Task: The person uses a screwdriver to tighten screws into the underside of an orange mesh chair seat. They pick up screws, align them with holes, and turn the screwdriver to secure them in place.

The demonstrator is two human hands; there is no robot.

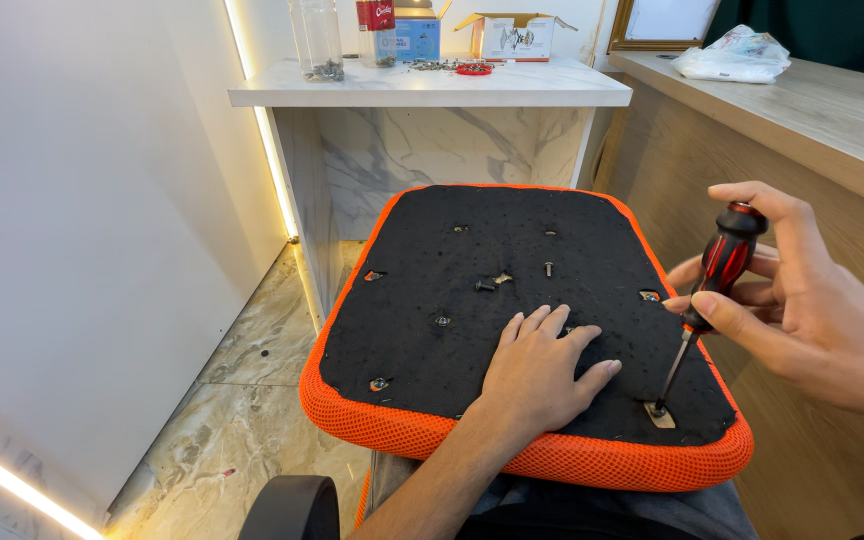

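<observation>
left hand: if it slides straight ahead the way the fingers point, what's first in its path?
Probably the small dark fitting on the seat's black underside, just beyond the left hand fingertips. The upright screw is close to that line too.

The left hand point(542, 372) lay flat, fingers spread, on the black underside of an upturned seat cushion point(452, 330) edged in orange mesh, which rested across the person's lap. The right hand point(802, 295) gripped a red-and-black screwdriver point(709, 295) nearly upright, slightly tilted, its tip set on a screw point(659, 410) in the cushion's near right corner. Behind stood a white marble-patterned table point(512, 88) carrying clear jars point(319, 38) and small cardboard boxes point(512, 36), with a wooden counter point(822, 110) to the right.
</observation>
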